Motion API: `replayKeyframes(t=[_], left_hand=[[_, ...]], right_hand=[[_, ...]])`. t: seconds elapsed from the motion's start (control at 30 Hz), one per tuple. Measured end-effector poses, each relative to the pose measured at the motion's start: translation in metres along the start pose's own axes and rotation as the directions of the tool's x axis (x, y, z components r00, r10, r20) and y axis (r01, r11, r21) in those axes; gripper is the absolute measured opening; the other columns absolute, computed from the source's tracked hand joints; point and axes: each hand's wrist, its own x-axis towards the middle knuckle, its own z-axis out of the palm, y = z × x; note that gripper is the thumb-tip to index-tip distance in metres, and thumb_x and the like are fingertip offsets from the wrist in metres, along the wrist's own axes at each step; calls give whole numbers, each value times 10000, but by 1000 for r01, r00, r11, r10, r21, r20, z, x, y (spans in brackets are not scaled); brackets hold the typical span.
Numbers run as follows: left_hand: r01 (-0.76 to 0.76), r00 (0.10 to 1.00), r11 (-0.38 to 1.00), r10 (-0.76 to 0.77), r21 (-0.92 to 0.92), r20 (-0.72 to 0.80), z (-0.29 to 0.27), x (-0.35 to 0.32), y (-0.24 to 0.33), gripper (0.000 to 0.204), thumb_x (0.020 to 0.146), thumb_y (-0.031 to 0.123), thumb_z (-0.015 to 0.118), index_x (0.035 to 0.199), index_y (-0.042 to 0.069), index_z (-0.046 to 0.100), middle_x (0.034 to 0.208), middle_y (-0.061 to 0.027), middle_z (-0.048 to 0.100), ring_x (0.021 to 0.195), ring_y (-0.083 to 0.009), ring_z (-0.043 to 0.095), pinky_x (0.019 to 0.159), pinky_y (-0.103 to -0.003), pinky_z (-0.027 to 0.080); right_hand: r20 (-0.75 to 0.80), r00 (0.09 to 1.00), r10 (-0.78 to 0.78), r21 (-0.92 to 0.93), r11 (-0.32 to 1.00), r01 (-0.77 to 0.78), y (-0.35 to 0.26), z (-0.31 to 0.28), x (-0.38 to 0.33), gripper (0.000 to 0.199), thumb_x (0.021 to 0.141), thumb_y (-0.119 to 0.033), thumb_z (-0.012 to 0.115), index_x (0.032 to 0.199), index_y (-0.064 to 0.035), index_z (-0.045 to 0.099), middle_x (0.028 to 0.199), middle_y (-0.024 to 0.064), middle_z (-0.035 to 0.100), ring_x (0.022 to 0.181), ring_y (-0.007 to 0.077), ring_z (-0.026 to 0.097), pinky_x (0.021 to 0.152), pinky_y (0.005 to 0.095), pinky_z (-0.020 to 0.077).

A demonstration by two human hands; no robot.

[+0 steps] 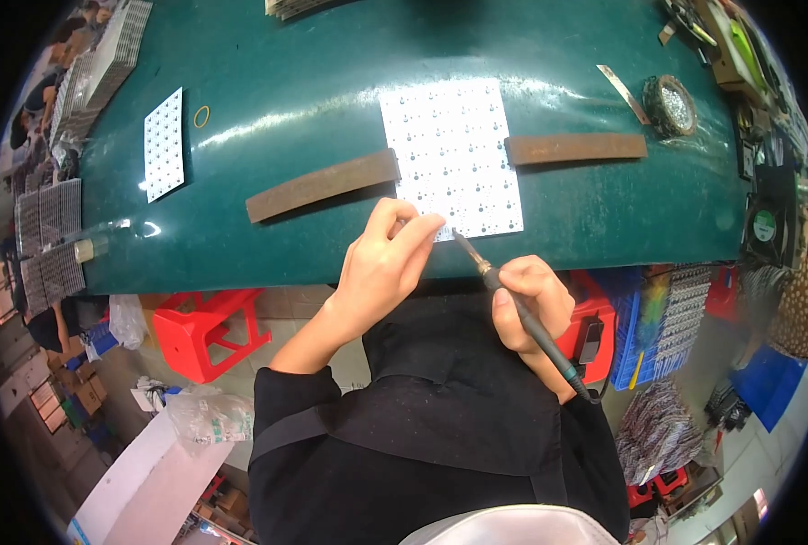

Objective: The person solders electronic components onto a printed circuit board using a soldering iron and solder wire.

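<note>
A white circuit board point(458, 154) dotted with small dark parts lies flat on the green table in front of me. My right hand point(533, 300) grips a soldering iron point(542, 338) like a pen, its tip at the board's near edge. Beside that tip, my left hand point(379, 254) is closed in a pinch over the near left corner; whatever sits between the fingertips is too small to make out. One rusty flat metal bar point(322, 184) meets the board's left edge, and another bar point(577, 148) meets its right edge.
Another white board point(164, 145) and a rubber band point(202, 116) lie to the left. A round tin point(670, 105), a thin metal strip point(622, 94) and a black fan point(768, 227) are at the right. Stacked boards point(51, 222) line the left end. A red stool point(195, 338) stands below.
</note>
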Motion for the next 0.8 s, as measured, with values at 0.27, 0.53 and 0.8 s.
replayKeyframes(t=[0.27, 0.53, 0.8], left_hand=[[-40, 995, 999, 39, -11, -97, 12, 0, -1, 170, 820, -37, 679, 945, 3, 570, 944, -129, 579, 778, -267, 621, 664, -347, 525], [-135, 980, 983, 151, 122, -130, 17, 0, 5, 174, 783, -34, 700, 920, 5, 601, 954, -121, 593, 777, -289, 624, 676, -362, 522], [-242, 958, 943, 270, 227, -101, 13, -17, 1, 246, 747, -46, 718, 985, -10, 664, 1002, -115, 647, 744, -258, 616, 656, -345, 513]], right_hand=[[-2, 999, 32, -3, 999, -32, 3, 5, -4, 180, 681, 38, 670, 848, 47, 603, 682, 139, 627, 574, 227, 623, 502, 288, 478], [16, 999, 29, 3, 1000, -29, -1, 4, -4, 169, 684, 41, 674, 835, 46, 599, 685, 140, 630, 567, 216, 620, 477, 270, 455], [-52, 999, 10, -7, 1000, -11, 0, -9, -12, 151, 732, 41, 660, 875, 53, 612, 700, 134, 623, 609, 218, 625, 529, 290, 485]])
